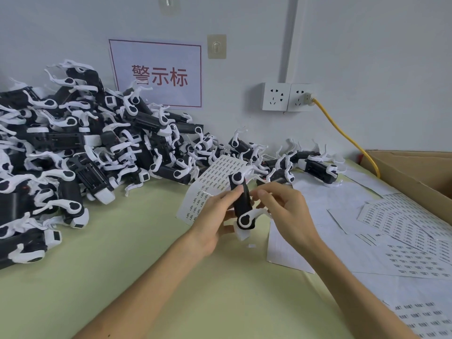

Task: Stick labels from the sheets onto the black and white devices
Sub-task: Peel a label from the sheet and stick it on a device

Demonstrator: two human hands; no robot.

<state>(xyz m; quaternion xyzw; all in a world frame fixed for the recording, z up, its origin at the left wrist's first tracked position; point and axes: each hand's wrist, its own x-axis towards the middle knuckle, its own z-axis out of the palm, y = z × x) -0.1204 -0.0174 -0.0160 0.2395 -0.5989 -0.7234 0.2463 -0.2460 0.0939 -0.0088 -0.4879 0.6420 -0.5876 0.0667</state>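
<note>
My left hand [217, 216] grips a black and white device [242, 204] upright above the green table, thumb across its black body. My right hand [281, 206] has its fingers curled against the device's right side; whether a label sits under them is hidden. A label sheet [215, 182] rises behind the left hand, partly peeled at its lower end. A small white scrap [252, 246] lies on the table below the device.
A big heap of black and white devices [73, 148] fills the left and back of the table. A few more devices [315, 165] lie at the back right. Label sheets [411, 231] and backing paper cover the right side. A cardboard box [413, 172] and yellow cable [347, 138] stand at the far right.
</note>
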